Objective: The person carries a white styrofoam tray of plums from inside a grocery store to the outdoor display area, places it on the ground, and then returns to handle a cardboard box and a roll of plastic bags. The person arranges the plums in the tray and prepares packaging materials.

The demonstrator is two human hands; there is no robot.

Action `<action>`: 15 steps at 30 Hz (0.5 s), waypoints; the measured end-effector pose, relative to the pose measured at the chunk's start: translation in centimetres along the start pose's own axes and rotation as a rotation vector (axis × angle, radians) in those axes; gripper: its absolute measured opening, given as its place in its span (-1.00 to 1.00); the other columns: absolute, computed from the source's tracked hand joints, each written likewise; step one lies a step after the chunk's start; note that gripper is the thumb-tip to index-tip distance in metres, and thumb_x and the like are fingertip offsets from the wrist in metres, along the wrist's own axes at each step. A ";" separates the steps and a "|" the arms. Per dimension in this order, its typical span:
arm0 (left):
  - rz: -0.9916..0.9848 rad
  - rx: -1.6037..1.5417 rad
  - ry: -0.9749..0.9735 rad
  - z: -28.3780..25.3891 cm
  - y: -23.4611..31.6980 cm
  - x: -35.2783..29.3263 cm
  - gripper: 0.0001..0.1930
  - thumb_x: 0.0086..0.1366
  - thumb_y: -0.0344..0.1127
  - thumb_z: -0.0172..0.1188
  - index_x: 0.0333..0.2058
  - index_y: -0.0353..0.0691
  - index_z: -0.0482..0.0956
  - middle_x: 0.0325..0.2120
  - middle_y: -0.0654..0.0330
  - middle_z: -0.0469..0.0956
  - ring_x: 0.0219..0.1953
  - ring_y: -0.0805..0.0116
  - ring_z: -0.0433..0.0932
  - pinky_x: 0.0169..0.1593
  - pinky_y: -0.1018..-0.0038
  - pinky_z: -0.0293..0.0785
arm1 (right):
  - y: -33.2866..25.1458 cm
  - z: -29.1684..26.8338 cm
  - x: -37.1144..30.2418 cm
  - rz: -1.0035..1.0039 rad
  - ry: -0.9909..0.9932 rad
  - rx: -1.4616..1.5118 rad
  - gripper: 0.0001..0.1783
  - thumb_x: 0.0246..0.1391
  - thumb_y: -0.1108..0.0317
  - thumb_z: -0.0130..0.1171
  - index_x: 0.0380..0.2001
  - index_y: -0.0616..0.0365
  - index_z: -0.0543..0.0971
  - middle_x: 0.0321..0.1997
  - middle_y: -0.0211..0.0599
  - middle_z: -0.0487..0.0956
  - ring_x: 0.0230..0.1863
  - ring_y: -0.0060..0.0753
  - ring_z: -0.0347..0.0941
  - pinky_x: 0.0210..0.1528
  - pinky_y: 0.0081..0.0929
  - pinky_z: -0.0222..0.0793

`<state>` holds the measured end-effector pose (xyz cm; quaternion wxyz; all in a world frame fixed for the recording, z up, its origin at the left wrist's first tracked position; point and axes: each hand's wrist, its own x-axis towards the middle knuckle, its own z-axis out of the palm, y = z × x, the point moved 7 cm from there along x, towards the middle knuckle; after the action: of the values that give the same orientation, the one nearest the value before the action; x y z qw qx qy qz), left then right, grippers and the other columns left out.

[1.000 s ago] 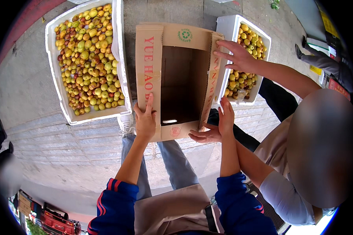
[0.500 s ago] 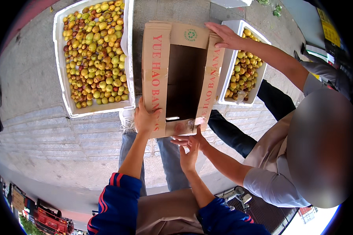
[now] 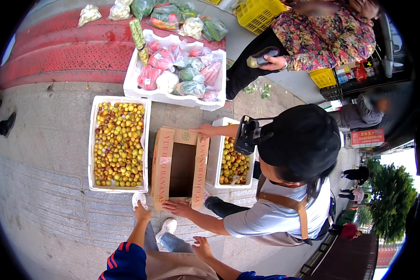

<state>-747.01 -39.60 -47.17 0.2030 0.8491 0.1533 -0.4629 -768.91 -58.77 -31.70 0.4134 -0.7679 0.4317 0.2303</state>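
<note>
An open-topped brown cardboard box (image 3: 200,173) with red lettering stands on the pavement between two white foam crates of small yellow-green and reddish fruit. Just short of its near left corner is my left hand (image 3: 143,214), off the cardboard, its fingers loosely apart over a white shoe. My right hand (image 3: 202,248) hangs in the air with spread fingers and nothing in them. A co-worker's two hands hold the box, one at the far right corner (image 3: 203,132), the other hand (image 3: 176,208) at the near edge. The box's inside is dark.
The left fruit crate (image 3: 91,154) and right fruit crate (image 3: 212,163) flank the box. Behind them, a larger white foam crate (image 3: 182,97) holds bagged vegetables. The co-worker (image 3: 294,196) leans in from the right; another person (image 3: 322,37) stands beyond. Red steps (image 3: 70,51) rise at far left.
My left hand has let go of the box and drawn back; my right hand has moved back from its near edge. The view has widened, with the co-worker's hands still on the box.
</note>
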 end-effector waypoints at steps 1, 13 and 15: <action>0.000 0.000 0.020 -1.1 -2.0 -2.0 -0.23 -0.12 -0.25 0.23 0.10 -0.11 0.07 -0.09 -0.11 0.30 -0.02 -0.08 0.30 -0.01 0.19 0.28 | 0.9 -1.4 -1.5 -0.010 -0.004 -0.045 -0.59 -0.23 0.46 0.18 -0.19 0.16 0.41 -0.18 -0.14 0.34 -0.22 -0.32 0.43 -0.21 -0.42 0.39; 0.016 -0.013 0.228 -7.0 -24.8 -26.4 -0.53 -0.22 -0.33 0.23 -0.23 -0.30 0.44 -0.28 -0.08 0.49 -0.16 0.02 0.45 -0.08 0.30 0.37 | 16.5 -11.7 -13.2 0.166 -0.041 0.071 -0.61 -0.33 0.45 0.19 -0.28 0.23 0.49 -0.53 -0.21 0.52 -0.57 -0.39 0.45 -0.54 -0.46 0.38; -0.041 -0.073 0.204 -5.7 -28.2 -27.6 -0.60 -0.24 -0.29 0.24 -0.33 -0.29 0.50 -0.31 -0.04 0.51 -0.19 0.06 0.47 -0.12 0.33 0.39 | 16.9 -11.9 -13.0 0.219 -0.061 0.203 -0.61 -0.34 0.46 0.19 -0.29 0.22 0.49 -0.53 -0.20 0.52 -0.55 -0.38 0.46 -0.52 -0.47 0.39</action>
<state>-769.99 -14.23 -26.66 0.2079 0.8805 0.2072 -0.3722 -790.18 -67.41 -23.28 0.4743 -0.6632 0.5211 0.2524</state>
